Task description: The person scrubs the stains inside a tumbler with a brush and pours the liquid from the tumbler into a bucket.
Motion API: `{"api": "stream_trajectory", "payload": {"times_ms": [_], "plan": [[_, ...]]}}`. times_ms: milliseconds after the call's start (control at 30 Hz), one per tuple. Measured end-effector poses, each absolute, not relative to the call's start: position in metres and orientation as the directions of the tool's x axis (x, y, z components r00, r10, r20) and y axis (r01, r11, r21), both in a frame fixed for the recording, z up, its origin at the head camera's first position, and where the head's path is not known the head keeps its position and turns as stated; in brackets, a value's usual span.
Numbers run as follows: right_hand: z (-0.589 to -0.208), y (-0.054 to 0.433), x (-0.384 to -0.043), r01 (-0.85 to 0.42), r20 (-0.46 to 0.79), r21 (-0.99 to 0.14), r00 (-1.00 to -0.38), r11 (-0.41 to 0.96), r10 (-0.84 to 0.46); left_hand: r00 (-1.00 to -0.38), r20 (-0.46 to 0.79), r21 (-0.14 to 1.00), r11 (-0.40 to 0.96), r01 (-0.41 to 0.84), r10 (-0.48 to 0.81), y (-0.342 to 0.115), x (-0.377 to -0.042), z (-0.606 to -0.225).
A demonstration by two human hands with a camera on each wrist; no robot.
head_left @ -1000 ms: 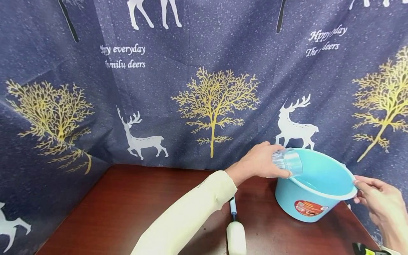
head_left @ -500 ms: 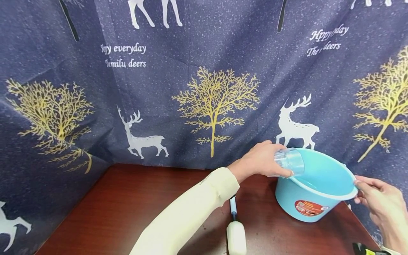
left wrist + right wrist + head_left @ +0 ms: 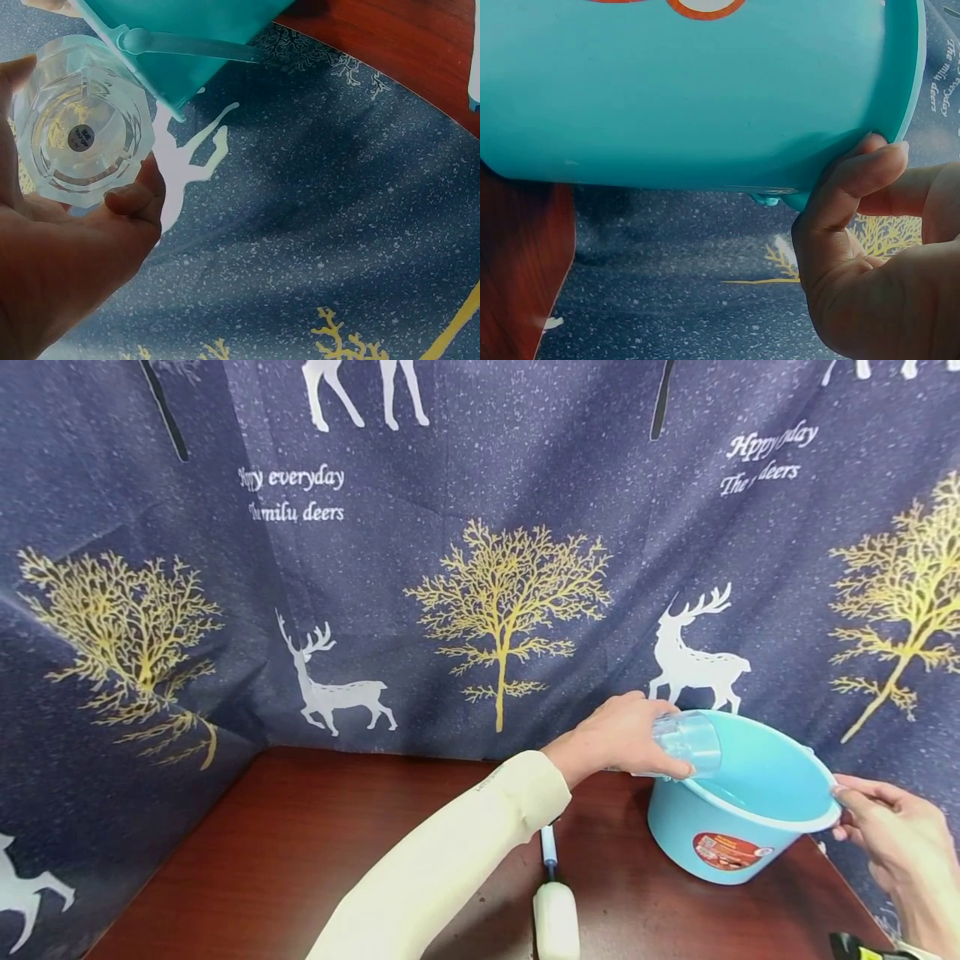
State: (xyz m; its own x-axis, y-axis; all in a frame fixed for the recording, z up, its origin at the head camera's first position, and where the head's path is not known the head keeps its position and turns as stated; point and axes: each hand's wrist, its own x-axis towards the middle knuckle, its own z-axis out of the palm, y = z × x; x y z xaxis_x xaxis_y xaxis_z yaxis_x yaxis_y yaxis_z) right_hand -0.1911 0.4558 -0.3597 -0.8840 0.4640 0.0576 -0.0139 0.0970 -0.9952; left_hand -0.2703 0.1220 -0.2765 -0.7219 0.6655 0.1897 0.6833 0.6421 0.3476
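Note:
A clear, faceted drinking glass (image 3: 692, 742) lies tipped sideways at the left rim of a light blue bucket (image 3: 720, 839), its mouth towards the inside. My left hand (image 3: 626, 735) grips the glass round its side. In the left wrist view the base of the glass (image 3: 82, 139) faces the camera, with a small dark sticker on it. My right hand (image 3: 900, 827) pinches the bucket's right rim between thumb and fingers. In the right wrist view the fingers (image 3: 840, 187) curl against the bucket wall (image 3: 667, 105). A little liquid seems to lie at the bucket's bottom.
A white sponge bottle brush (image 3: 556, 918) with a blue handle lies on the red-brown table (image 3: 300, 852), partly under the left sleeve. Behind stands a dark blue curtain (image 3: 360, 585) with deer and trees. A black and yellow object (image 3: 862, 947) shows at the lower right edge.
My left hand has moved slightly right with the glass, which reaches a little further over the bucket. The right hand and the bucket have stayed in place.

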Motion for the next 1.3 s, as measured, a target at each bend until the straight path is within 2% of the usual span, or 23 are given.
{"api": "stream_trajectory", "payload": {"times_ms": [367, 700, 1100, 1300], "plan": [[-0.360, 0.455, -0.192, -0.004, 0.054, -0.994, -0.877, 0.105, 0.477, -0.732, 0.148, 0.336, 0.662, 0.670, 0.666, 0.124, -0.270, -0.273], [-0.358, 0.453, -0.191, 0.027, 0.042, -0.991, -0.871, 0.133, 0.489, -0.723, 0.122, 0.272, 0.678, 0.683, 0.680, 0.131, -0.272, -0.267], [-0.362, 0.457, -0.192, -0.019, 0.055, -0.997, -0.883, 0.081, 0.466, -0.754, 0.098, 0.243, 0.719, 0.652, 0.650, 0.136, -0.271, -0.264], [-0.361, 0.455, -0.192, -0.024, 0.060, -0.996, -0.881, 0.083, 0.470, -0.741, 0.105, 0.247, 0.704, 0.666, 0.664, 0.134, -0.272, -0.264]]}}
